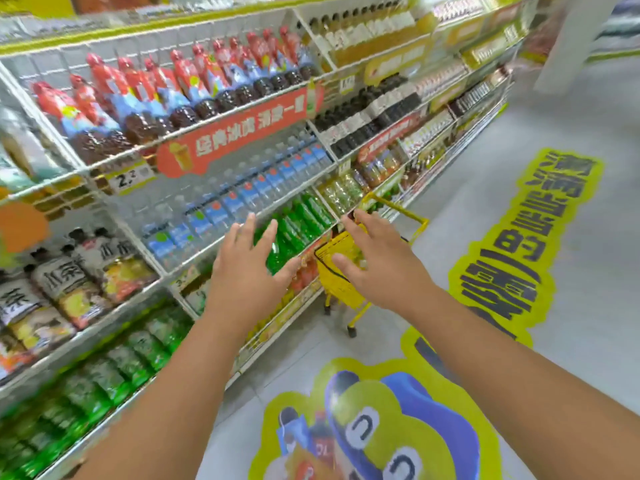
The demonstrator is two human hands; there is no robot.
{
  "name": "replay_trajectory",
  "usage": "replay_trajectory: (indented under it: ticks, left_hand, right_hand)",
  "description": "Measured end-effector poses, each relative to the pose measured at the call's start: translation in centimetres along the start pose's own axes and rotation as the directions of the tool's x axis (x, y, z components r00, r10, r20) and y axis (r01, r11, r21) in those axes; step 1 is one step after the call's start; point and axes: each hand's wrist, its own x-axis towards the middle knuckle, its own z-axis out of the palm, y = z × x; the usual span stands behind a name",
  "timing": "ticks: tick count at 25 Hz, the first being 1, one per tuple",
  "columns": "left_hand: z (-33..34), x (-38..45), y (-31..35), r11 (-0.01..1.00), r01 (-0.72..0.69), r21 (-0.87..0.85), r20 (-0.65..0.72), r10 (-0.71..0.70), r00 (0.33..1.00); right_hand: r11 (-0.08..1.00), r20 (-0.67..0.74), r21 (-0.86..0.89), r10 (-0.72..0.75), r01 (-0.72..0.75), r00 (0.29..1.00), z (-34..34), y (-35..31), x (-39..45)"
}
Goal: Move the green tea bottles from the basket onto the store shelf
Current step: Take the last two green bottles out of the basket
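- The store shelf (194,261) is white wire grid with white edges, in tiers running along the person's left side and away down the aisle.
- The basket (341,271) is glossy yellow plastic with a thin yellow handle frame and small dark wheels; it stands on the floor just beside the shelf.
- The green tea bottles (294,230) on the shelf are clear plastic with bright green wrap, packed in a row on a middle tier; what lies in the basket is too blurred to tell.
- The left hand (252,265) hangs spread, fingers straight, holding nothing, in front of the green row.
- The right hand (377,261) is likewise spread and empty, above the basket.
- The floor (571,271) is smooth pale grey with large yellow-green stickers (512,244).
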Motion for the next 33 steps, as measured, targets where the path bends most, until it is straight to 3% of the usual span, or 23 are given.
replay_trajectory:
  ticks: [7,16,19,23,28,33]
  left_hand:
    - [6.0,6.8,11.2,0.996,-0.067,-0.050,0.034,0.069,0.997]
    - [15.5,23.6,16.2,0.977,-0.167,-0.129,0.019,0.171,0.985]
    - [17.1,29.8,17.8,0.974,-0.187,-0.130,0.045,0.194,0.980]
    - [18.8,35.9,20.2,0.972,-0.214,-0.097,0.050,0.220,0.974]
    - [23.2,42.1,23.8,0.976,-0.218,-0.004,0.015,0.218,0.976]
    - [27.0,46.6,28.2,0.993,-0.095,0.076,-0.052,0.099,0.994]
  right_hand:
    - [0.989,-0.053,-0.037,0.138,-0.140,0.989,-5.0,13.2,1.4]
    - [0.968,-0.078,-0.121,0.212,-0.221,0.974,-4.2,23.4,12.6]
    - [0.963,-0.148,-0.148,0.202,-0.223,0.968,-4.4,26.6,16.9]
    - [0.953,-0.116,-0.188,0.217,-0.236,0.969,-5.8,31.5,22.1]
    - [0.968,-0.056,-0.169,0.177,-0.184,0.983,-6.6,40.1,28.9]
    - [0.981,0.054,-0.192,0.034,-0.023,0.998,-7.0,48.3,36.2]
